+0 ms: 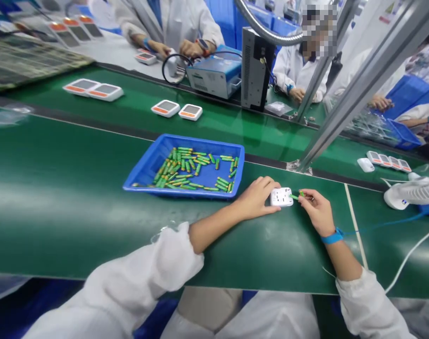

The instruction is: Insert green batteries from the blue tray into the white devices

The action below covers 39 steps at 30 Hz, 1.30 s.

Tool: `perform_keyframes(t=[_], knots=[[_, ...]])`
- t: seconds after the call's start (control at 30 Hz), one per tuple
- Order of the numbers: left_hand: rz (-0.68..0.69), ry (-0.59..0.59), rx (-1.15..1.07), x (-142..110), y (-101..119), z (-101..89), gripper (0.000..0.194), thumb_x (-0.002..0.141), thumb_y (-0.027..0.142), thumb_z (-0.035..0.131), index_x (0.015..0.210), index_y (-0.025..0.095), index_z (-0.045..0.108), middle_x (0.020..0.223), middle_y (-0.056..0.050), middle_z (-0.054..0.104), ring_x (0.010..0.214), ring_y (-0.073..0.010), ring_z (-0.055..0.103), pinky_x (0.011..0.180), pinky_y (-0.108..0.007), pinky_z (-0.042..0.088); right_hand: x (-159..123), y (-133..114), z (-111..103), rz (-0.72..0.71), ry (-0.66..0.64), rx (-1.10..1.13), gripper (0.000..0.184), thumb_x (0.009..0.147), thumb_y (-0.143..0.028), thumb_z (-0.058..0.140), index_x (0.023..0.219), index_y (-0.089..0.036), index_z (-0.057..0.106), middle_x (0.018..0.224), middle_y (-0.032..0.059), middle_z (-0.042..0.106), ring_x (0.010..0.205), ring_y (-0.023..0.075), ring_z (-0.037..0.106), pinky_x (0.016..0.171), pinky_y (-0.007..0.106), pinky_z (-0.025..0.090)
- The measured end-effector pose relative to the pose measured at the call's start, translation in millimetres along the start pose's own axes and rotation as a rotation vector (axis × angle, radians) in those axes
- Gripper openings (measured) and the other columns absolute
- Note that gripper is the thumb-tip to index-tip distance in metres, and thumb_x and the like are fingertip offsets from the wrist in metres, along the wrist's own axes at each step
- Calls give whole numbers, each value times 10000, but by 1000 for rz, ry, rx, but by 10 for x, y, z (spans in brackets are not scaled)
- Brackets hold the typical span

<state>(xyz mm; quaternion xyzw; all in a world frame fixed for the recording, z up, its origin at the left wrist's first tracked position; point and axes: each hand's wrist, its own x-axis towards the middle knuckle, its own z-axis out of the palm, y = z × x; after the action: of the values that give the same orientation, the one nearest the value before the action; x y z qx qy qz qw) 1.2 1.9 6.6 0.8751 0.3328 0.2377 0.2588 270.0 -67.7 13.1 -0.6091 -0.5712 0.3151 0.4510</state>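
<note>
My left hand (257, 197) grips a small white device (281, 197) lying back-up on the green bench (66, 197). My right hand (317, 210) pinches a green battery (296, 195) with its end against the device's right side. A blue tray (147, 167) holding several green batteries (186, 169) sits just left of my left hand. A blue wrist strap (331, 237) circles my right wrist.
White devices with orange strips (177, 109) lie on the green conveyor behind, more at right (387, 161). A small white fan (412, 193) stands at far right. A monitor (254, 68), blue box (214, 73) and slanted metal posts (355, 89) stand beyond. Other people in white coats work opposite.
</note>
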Motion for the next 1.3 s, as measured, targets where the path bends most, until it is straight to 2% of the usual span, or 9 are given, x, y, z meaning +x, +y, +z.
perform_keyframes(t=[0.2,0.33,0.53,0.67,0.77,0.87,1.1,1.23,1.3], knots=[[-9,-15,-14,-10,22,-31,608,895,421,914,1385,216,616,1377,-117,644,1247,-339,606,1077,-491,519,-59,-130,128,9,-22,85,315,931,-488,862,1107,-230,832,1036,85,848,917,253,805,886,409,684],[-25,-19,-28,-15,32,-42,595,892,411,913,1378,225,625,1376,-114,642,1270,-343,604,1092,-498,520,-96,-148,102,34,-74,158,328,936,-516,873,1093,-234,815,1083,95,863,920,259,821,890,424,692],[-26,-31,-30,-21,62,-75,569,910,414,895,1379,229,630,1375,-116,640,1263,-339,603,1086,-496,523,-128,-160,47,21,-127,143,293,996,-514,816,1108,-244,790,1183,107,864,1014,273,838,934,437,694],[-29,-35,-41,-21,76,-91,560,914,424,881,1382,238,637,1374,-115,642,1258,-342,603,1081,-498,528,-155,-191,34,-80,-222,126,168,1049,-433,750,1094,-275,714,1319,98,844,1236,290,814,1097,475,650],[-30,-31,-48,-19,75,-91,544,913,420,879,1370,241,644,1372,-112,646,1254,-340,607,1087,-496,528,-171,-199,31,-190,-269,-15,71,1061,-348,717,1100,-292,697,1360,85,836,1401,301,739,1196,510,590],[-30,-26,-56,-15,65,-85,556,892,422,903,1352,238,649,1359,-110,653,1250,-340,613,1091,-496,529,-183,-184,36,-257,-281,-153,64,1065,-290,691,1128,-298,697,1377,72,832,1471,292,691,1219,503,575],[-15,-15,-82,-7,19,-59,578,878,437,929,1342,239,647,1348,-112,666,1256,-339,627,1086,-496,528,-207,-194,76,-311,-312,-287,106,1073,-258,652,1135,-292,731,1449,80,796,1495,307,658,1210,533,578],[-9,-21,-80,-7,15,-63,593,877,463,922,1357,245,650,1348,-112,671,1242,-338,631,1074,-495,534,-173,-179,53,-230,-319,-171,147,1083,-325,658,1196,-300,749,1429,81,801,1483,315,658,1214,545,561],[0,-35,-71,-10,27,-76,573,895,442,898,1379,254,657,1370,-112,670,1270,-340,625,1094,-497,526,-134,-154,30,-173,-269,-84,181,1086,-385,664,1205,-294,766,1374,86,812,1365,306,724,1136,497,605]])
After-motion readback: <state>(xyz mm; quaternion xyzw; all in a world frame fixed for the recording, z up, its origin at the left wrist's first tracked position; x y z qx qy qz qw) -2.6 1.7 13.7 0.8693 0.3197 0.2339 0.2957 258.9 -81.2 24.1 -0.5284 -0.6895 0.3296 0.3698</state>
